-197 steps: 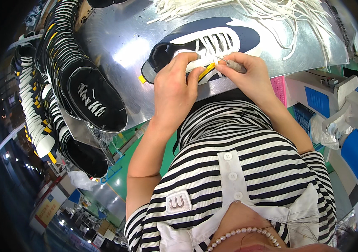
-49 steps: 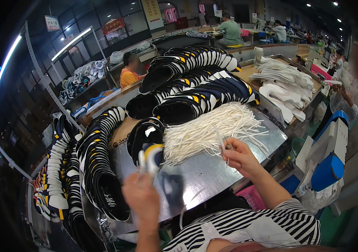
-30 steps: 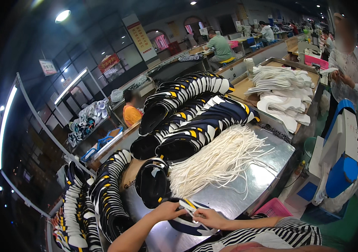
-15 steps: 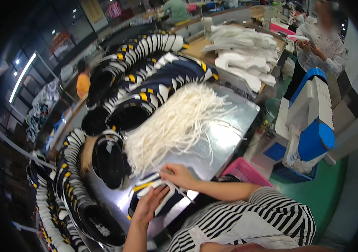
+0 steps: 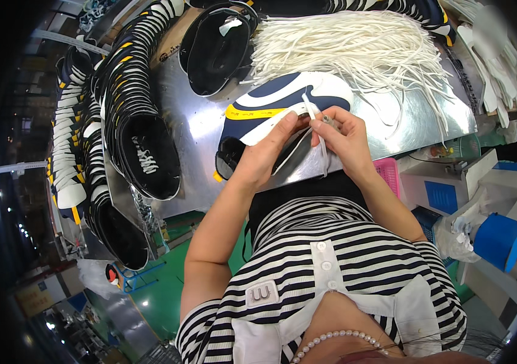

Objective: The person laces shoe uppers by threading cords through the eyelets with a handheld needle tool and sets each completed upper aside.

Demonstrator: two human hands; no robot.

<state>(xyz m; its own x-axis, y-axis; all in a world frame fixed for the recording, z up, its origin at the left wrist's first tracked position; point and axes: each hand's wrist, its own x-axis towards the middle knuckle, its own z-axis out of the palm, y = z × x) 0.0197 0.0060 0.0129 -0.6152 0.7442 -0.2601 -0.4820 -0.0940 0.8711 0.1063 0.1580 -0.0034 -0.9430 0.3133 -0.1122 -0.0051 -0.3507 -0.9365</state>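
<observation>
And here the navy, white and yellow shoe upper (image 5: 263, 101) is sitting at the near side of the tabletop (image 5: 193, 124), its long axis slanting from near left to far right, toe pointing far right, heel near left. The left hand (image 5: 265, 149) is gripping its white edge; the right hand (image 5: 347, 137), fingers narrow, is pinching a white lace (image 5: 308, 108). Loose laces (image 5: 346, 48) are spreading just beyond the toe.

A pile of laces (image 5: 343, 48) lies on the table (image 5: 200, 170) toward the frame's top, beyond a shoe upper (image 5: 270, 99). Nested uppers (image 5: 129, 85) run down the upper left; a basket (image 5: 387, 173) is right of centre, below the table's edge.
</observation>
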